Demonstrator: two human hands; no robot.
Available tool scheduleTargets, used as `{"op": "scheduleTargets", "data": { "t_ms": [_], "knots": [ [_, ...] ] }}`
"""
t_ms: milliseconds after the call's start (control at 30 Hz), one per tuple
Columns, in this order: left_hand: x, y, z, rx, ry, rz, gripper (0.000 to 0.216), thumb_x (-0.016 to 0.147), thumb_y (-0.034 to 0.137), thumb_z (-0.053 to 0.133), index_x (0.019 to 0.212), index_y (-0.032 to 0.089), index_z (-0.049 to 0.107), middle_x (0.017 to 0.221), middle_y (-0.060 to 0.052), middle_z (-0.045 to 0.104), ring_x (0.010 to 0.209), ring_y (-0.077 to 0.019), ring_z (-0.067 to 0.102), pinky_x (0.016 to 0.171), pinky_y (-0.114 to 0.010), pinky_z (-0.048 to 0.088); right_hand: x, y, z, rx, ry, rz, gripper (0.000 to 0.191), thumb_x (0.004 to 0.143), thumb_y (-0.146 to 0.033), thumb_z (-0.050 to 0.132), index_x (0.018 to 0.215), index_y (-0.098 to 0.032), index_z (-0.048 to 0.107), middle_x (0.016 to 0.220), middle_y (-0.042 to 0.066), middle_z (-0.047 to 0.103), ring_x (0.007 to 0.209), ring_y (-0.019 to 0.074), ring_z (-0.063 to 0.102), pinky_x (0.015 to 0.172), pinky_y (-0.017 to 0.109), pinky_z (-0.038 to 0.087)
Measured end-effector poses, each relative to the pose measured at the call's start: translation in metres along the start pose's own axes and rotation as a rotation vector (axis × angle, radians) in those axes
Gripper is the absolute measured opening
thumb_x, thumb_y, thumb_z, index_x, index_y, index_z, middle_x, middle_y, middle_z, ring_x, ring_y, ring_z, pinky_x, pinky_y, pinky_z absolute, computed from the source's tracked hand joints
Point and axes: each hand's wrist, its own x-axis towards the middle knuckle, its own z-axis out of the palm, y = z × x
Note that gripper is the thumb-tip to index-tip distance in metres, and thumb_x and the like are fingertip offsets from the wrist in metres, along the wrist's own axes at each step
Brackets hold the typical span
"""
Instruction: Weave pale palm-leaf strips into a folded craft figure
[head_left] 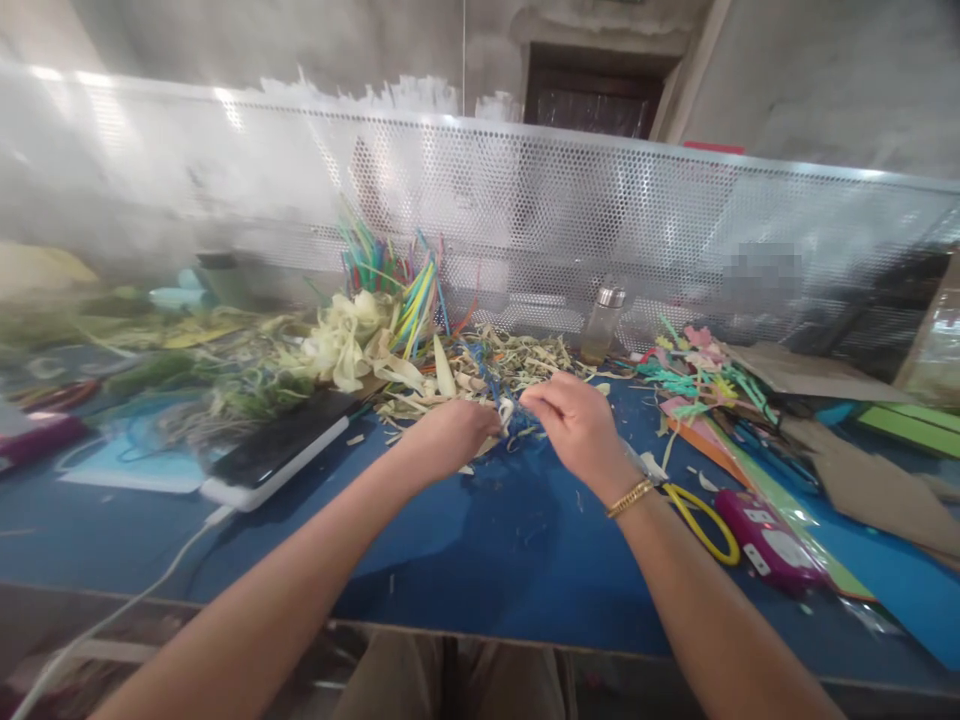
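Over the blue tabletop, my left hand point(456, 437) is closed, its fingertips pinched together and pointing right. Opposite it, my right hand point(576, 422) is closed too, thumb and forefinger pressed together, with a gold bracelet on the wrist. A small pale curled strip point(506, 410) shows in the gap between the hands, beside my left fingertips. Blur hides what each pinch holds. Just behind the hands spreads a heap of pale, dry, husk-like strips point(529, 355), with a tangle of blue strands point(486, 368) at its near side.
Left stand a pale husk bunch point(345, 335), coloured pipe cleaners point(420, 295) and a dark phone on a white, cabled block point(262, 480). A clear bottle point(601, 325) stands behind. Right lie a yellow loop point(709, 525), a purple device point(772, 540) and cardboard point(870, 480). A perforated metal panel point(465, 190) rises behind.
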Motion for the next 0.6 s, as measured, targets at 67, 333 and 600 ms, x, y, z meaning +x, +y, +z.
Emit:
{"op": "scheduleTargets", "data": {
  "t_ms": [67, 333, 600],
  "knots": [
    [-0.002, 0.003, -0.002, -0.170, -0.211, 0.051, 0.025, 0.083, 0.032, 0.051, 0.063, 0.018, 0.057, 0.059, 0.000, 0.048, 0.058, -0.0134, 0.042, 0.057, -0.023, 0.030, 0.003, 0.017, 0.002, 0.074, 0.069, 0.079, 0.022, 0.089, -0.035, 0.053, 0.082, -0.023, 0.069, 0.070, 0.001, 0.054, 0.068, 0.0148, 0.050, 0.067, 0.028, 0.039],
    [-0.005, 0.020, 0.007, -1.233, -0.220, -0.071, 0.014, 0.083, 0.024, 0.058, 0.074, 0.013, 0.059, 0.053, 0.005, 0.038, 0.046, -0.0051, 0.029, 0.045, -0.016, 0.028, -0.003, 0.047, 0.042, 0.742, -0.236, 0.515, 0.029, 0.076, -0.046, 0.064, 0.083, -0.018, 0.067, 0.069, -0.001, 0.057, 0.059, 0.0109, 0.049, 0.057, 0.025, 0.040],
    [0.015, -0.007, 0.013, -1.479, 0.246, -0.449, 0.017, 0.083, 0.012, 0.047, 0.067, 0.013, 0.051, 0.050, 0.006, 0.036, 0.037, -0.0021, 0.027, 0.035, -0.012, 0.017, -0.021, 0.022, 0.064, 0.800, -0.386, 0.444, 0.027, 0.078, -0.044, 0.063, 0.074, -0.018, 0.066, 0.063, -0.002, 0.056, 0.055, 0.0096, 0.045, 0.056, 0.024, 0.038]
  ]
}}
